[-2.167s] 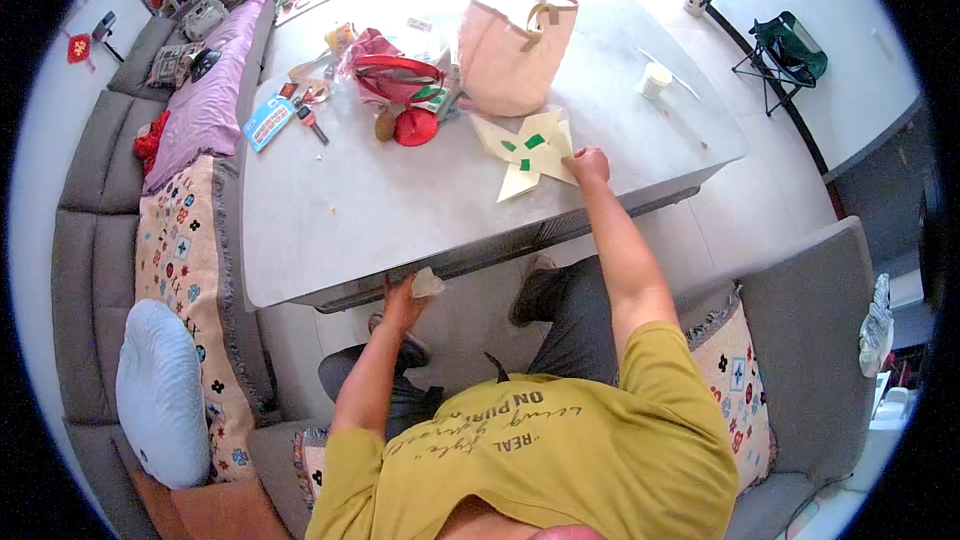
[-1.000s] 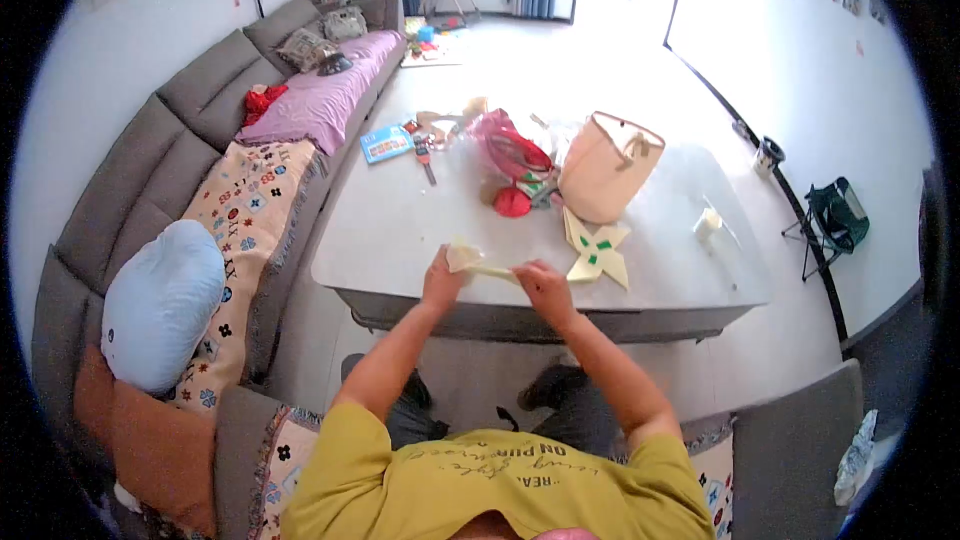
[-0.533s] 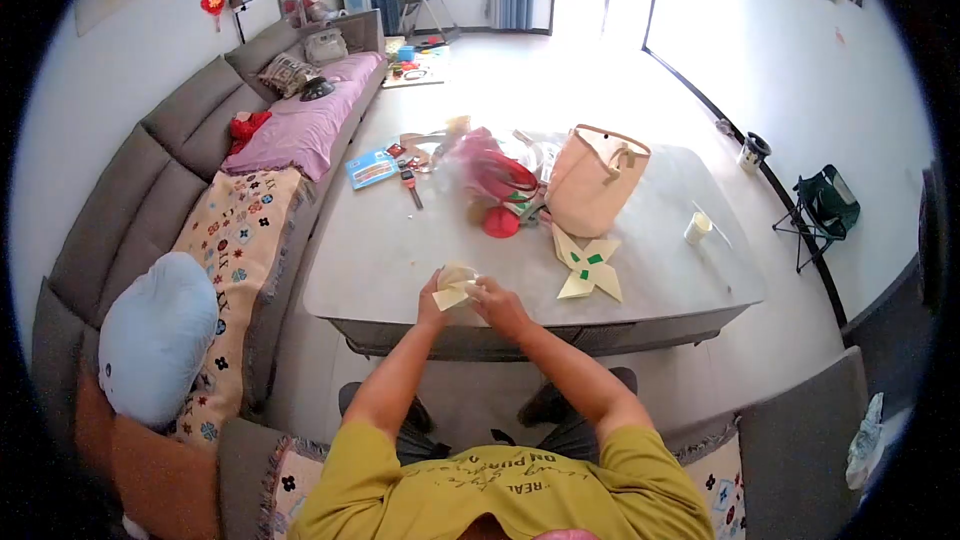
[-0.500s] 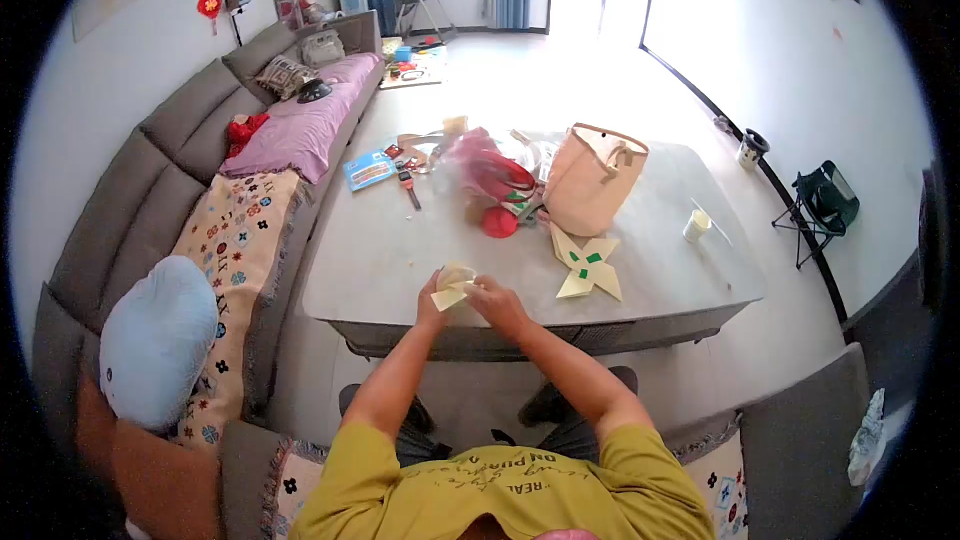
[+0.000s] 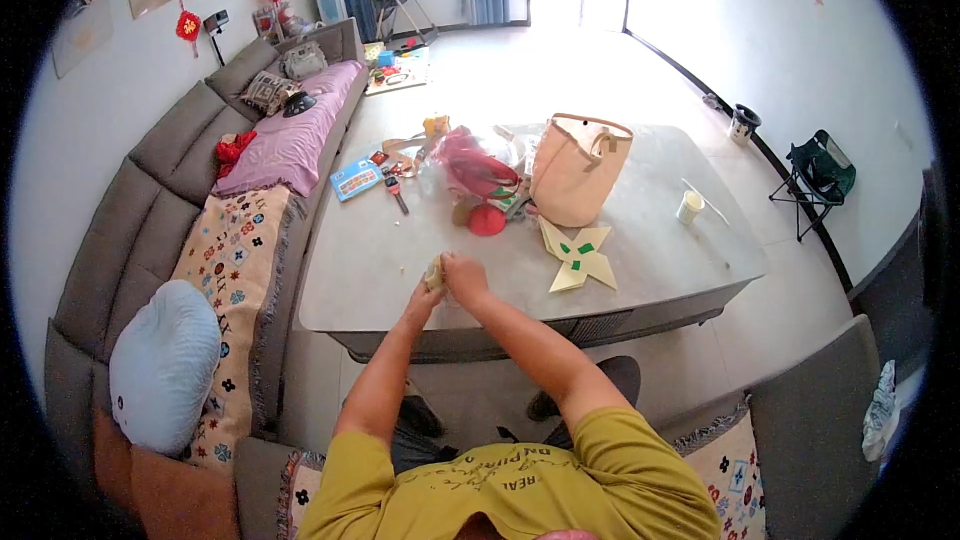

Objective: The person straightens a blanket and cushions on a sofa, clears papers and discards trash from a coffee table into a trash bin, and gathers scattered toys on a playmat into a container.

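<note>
Above the table's near edge, my left hand (image 5: 424, 295) is closed around a curled pale yellow piece (image 5: 434, 273) that looks like paper. My right hand (image 5: 464, 278) is closed at its right side, its fingers pressed together against the piece. Much of the piece is hidden by the fingers. To the right on the table lies a pale yellow paper pinwheel (image 5: 594, 262) with green patches near its middle. Behind the pinwheel stands a peach tote bag (image 5: 572, 180).
On the grey table (image 5: 660, 280) are a clear and pink plastic bag (image 5: 468, 162), a red disc (image 5: 487, 221), a blue packet (image 5: 356, 180), a watch-like item (image 5: 396, 192) and a white cup (image 5: 690, 206) with a stick beside it. Sofas border the left and near sides.
My hands have drawn closer together and turned, so less of the yellow piece shows and its pale flap is no longer visible. The camera view has shifted slightly.
</note>
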`<action>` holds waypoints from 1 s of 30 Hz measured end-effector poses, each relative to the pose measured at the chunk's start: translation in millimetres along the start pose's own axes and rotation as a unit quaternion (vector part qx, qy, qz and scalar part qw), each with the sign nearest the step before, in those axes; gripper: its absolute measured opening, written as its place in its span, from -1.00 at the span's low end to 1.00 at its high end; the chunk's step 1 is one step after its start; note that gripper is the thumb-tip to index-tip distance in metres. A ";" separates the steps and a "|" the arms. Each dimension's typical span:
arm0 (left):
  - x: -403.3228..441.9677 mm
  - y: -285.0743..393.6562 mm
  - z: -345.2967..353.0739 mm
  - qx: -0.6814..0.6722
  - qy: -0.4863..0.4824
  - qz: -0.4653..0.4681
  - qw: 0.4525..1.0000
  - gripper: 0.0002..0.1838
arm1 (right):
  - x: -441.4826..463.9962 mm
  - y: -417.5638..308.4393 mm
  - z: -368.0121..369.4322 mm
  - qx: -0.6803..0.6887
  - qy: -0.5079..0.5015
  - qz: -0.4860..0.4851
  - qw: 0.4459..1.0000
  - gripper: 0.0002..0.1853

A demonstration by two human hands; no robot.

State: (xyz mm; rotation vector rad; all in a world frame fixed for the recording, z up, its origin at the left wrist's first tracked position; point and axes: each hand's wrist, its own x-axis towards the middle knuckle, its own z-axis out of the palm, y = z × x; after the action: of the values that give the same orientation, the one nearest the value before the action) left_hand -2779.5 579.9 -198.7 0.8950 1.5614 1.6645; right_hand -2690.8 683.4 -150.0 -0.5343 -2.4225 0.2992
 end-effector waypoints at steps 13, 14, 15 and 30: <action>-0.9 27.2 28.0 0.101 0.162 0.044 0.981 -0.70 | -0.2 16.8 0.3 0.137 -0.057 0.024 0.989 -0.84; 0.3 27.4 31.4 0.097 0.179 0.018 0.979 -0.69 | -0.8 17.3 -5.8 0.157 -0.047 0.047 0.985 -0.83; 0.1 27.7 32.8 0.093 0.196 -0.009 0.976 -0.68 | -1.9 18.9 -11.4 0.177 -0.038 0.071 0.981 -0.81; 7.5 34.9 27.3 -0.009 0.108 -0.187 0.976 -0.65 | 26.0 61.4 48.5 0.148 -0.255 0.222 0.929 -0.61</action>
State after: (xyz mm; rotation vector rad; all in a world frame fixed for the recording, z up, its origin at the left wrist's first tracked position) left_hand -2761.2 598.9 -162.4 0.3852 1.7298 1.5351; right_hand -2721.4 745.8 -194.4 -0.9576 -2.6376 1.0996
